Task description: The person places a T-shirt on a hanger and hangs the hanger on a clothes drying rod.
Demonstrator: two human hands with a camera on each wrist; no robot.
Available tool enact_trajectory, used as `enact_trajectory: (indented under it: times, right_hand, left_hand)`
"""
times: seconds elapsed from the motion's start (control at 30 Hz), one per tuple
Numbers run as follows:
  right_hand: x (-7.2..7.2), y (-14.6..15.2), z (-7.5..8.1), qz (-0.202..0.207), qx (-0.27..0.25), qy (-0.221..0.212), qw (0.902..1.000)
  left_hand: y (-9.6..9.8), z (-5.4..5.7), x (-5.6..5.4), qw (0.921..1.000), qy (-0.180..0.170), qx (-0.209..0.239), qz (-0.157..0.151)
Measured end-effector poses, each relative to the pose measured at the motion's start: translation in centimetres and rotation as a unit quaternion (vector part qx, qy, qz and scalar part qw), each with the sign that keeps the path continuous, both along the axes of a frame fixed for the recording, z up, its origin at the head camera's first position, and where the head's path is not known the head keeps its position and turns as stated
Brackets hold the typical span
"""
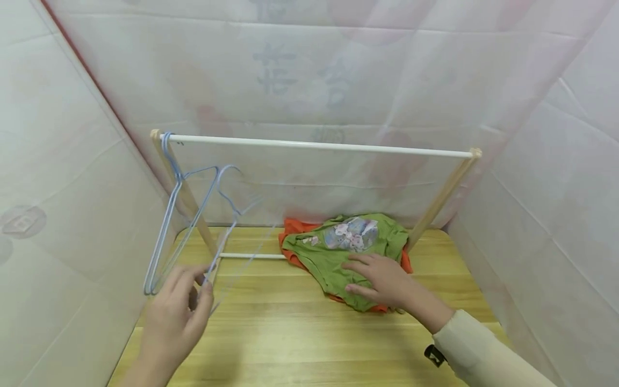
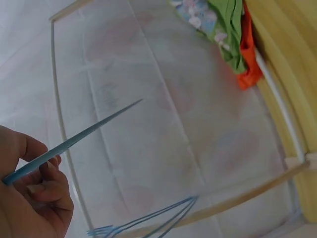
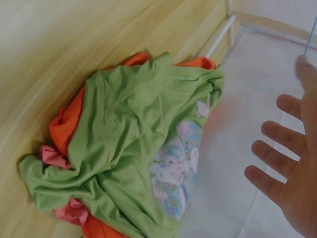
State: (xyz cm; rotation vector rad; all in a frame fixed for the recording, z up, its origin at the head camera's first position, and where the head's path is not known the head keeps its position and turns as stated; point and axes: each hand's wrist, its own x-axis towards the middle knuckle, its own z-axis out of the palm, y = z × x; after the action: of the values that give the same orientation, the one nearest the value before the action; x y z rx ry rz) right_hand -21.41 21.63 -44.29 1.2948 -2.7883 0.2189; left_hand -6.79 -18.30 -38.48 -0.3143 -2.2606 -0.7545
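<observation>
My left hand (image 1: 179, 309) pinches a thin light-blue clothes hanger (image 1: 222, 247) by its side wire, off the rod; motion blurs its far side in the head view. In the left wrist view the same hanger (image 2: 74, 140) shows edge-on between the thumb and fingers of the left hand (image 2: 37, 191). My right hand (image 1: 382, 279) is over the green shirt (image 1: 333, 269), fingers spread and holding nothing. The shirt has a pastel printed picture on it and lies crumpled on top of orange clothing (image 1: 295, 226). Pink cloth (image 3: 73, 212) peeks out beneath it in the right wrist view.
A white rod (image 1: 314, 145) spans two wooden posts above the table (image 1: 271, 333). Blue hangers (image 1: 162, 242) hang at its left end. A lower white bar (image 1: 251, 256) runs along the back behind the clothes. Pale printed sheets (image 1: 63, 161) wall the space on three sides.
</observation>
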Motion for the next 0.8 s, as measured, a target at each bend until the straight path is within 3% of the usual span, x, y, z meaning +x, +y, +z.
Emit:
enact_trajectory:
  times: [0.2,0.43,0.63,0.8]
  right_hand:
    - [-2.9,-2.2,-2.0,0.002,-0.003,-0.014,0.9999]
    - [-6.9,-6.1,-5.2,-0.025,-0.032,-0.104,0.9937]
    - [-9.7,-9.3,-8.9,-0.037,-0.084,-0.149,0.9846]
    - [-11.1,-11.4,-11.2,-0.063,-0.079,-0.146,0.9842]
  left_hand:
    - [2.1,-4.2,-0.3,0.9973,-0.038,0.041,-0.049]
    - [4.6,-9.0,-0.1,0.9899,-0.07,0.088,-0.086]
    - [5.8,-11.5,0.6,0.9825,-0.096,0.124,-0.101]
    - [6.4,-12.6,0.8,0.9902,-0.067,0.095,-0.078]
